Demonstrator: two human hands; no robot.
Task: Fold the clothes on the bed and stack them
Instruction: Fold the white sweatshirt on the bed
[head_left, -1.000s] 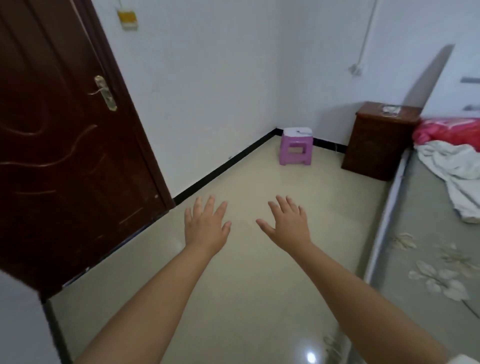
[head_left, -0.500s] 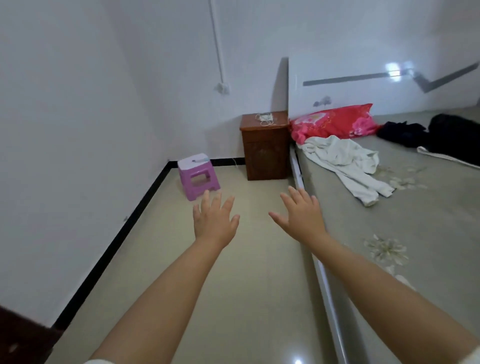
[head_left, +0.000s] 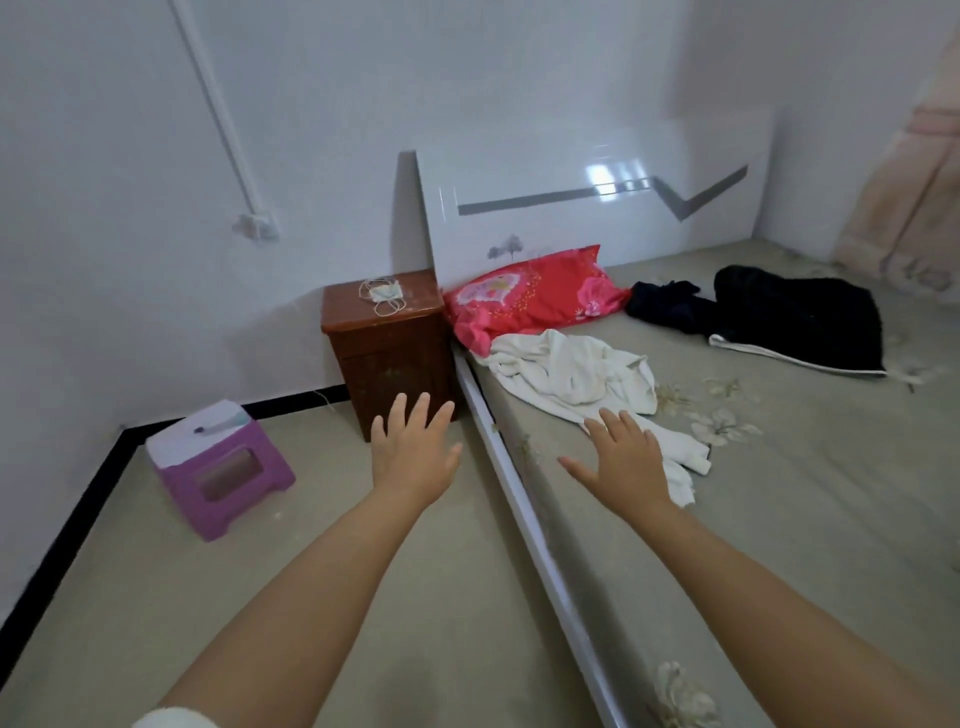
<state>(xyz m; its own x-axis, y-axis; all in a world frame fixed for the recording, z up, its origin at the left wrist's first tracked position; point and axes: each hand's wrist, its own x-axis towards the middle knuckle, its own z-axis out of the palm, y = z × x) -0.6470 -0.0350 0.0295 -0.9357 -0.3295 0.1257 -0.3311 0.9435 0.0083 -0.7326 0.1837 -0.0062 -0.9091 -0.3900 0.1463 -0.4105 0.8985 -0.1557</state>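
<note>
A crumpled white garment (head_left: 576, 376) lies on the grey flowered bed (head_left: 810, 467) near its left edge. Farther back lie a dark navy garment (head_left: 670, 306) and a black garment (head_left: 800, 317) with a white trim. My right hand (head_left: 623, 462) is held out over the bed, fingers spread, in front of the white garment's lower end; whether it touches the cloth I cannot tell. My left hand (head_left: 413, 452) is stretched out over the floor beside the bed, fingers spread, holding nothing.
A red flowered pillow (head_left: 535, 296) leans at the white headboard (head_left: 592, 208). A brown bedside cabinet (head_left: 389, 353) with a face mask on top stands left of the bed. A purple plastic stool (head_left: 221, 467) sits on the floor by the wall. A pale curtain (head_left: 909, 182) hangs at far right.
The view has swung right from the door to the bed and come closer. Both hands stay open and outstretched; the right hand now hangs over the bed by the white garment.
</note>
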